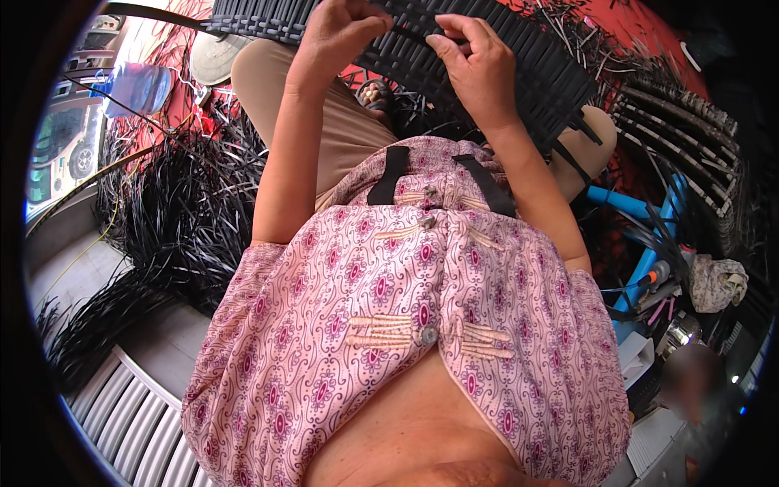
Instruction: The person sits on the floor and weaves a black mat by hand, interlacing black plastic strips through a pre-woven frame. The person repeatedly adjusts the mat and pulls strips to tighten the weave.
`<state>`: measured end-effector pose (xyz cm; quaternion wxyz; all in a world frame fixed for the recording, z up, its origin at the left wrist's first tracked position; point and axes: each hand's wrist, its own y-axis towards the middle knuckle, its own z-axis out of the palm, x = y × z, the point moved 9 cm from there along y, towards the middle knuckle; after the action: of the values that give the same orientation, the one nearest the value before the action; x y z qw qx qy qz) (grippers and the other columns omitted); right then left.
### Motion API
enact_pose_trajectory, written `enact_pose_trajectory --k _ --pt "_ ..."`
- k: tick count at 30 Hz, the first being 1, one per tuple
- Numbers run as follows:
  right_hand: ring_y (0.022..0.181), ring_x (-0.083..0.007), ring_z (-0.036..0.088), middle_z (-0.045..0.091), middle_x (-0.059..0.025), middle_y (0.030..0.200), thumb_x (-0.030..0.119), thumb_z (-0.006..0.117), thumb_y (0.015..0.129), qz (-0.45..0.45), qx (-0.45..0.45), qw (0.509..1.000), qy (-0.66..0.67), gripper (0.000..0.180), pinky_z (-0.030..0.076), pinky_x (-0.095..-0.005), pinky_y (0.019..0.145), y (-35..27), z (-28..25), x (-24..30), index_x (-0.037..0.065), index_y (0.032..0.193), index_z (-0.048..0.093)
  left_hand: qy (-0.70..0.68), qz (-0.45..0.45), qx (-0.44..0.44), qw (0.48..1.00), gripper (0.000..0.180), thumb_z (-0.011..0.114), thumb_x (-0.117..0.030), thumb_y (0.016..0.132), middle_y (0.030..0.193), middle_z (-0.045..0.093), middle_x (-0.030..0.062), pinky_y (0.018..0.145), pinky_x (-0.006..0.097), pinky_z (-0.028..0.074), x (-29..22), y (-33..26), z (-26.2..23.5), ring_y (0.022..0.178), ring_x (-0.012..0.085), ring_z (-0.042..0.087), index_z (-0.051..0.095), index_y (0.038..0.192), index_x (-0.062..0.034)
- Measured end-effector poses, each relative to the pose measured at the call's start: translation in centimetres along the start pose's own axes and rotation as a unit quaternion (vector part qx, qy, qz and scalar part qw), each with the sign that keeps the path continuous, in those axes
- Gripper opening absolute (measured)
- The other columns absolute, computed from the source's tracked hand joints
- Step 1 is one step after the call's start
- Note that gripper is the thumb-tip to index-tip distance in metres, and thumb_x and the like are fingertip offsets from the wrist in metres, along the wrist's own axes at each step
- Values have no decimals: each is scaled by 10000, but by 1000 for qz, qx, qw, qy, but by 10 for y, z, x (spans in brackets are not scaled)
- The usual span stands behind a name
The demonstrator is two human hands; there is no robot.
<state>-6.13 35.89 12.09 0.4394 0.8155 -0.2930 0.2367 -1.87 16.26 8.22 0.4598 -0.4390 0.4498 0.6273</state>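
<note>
A dark grey-black woven panel (519,77) of flat plastic strips lies across my knees at the top of the view. Over its weave, my left hand (345,36) is closed, its fingertips pinching a black plastic strip (411,34). The same strip runs across to my right hand (480,69), whose bent fingers and thumb close at its other side. Part of the strip is hidden by my fingers. Loose strip ends (586,128) stick out of the panel's lower right edge.
A big heap of loose black strips (191,215) lies to my left, by a white slatted surface (134,422). Stacked woven pieces (677,134) stand at the right, near a blue frame (649,252) with tools. A clear blue-tinted container (142,88) sits far left on red flooring.
</note>
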Motion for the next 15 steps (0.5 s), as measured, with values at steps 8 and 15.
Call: enact_pose_trajectory --k 8,15 --pt "753 -56 660 734 -1 833 190 725 1008 129 119 949 261 202 550 -221 689 13 30 -17 -4 1050 762 -31 -14 -49 998 453 671 44 907 909 686 37 669 205 464 -12 7 21 780 70 609 537 1336 -8" --pt "670 -28 608 713 10 805 194 737 995 258 48 927 267 183 512 -177 631 -10 23 -55 17 1028 773 485 6 -129 865 426 817 -178 857 950 790 48 783 342 582 30 -6 23 878 209 770 645 1243 -120"
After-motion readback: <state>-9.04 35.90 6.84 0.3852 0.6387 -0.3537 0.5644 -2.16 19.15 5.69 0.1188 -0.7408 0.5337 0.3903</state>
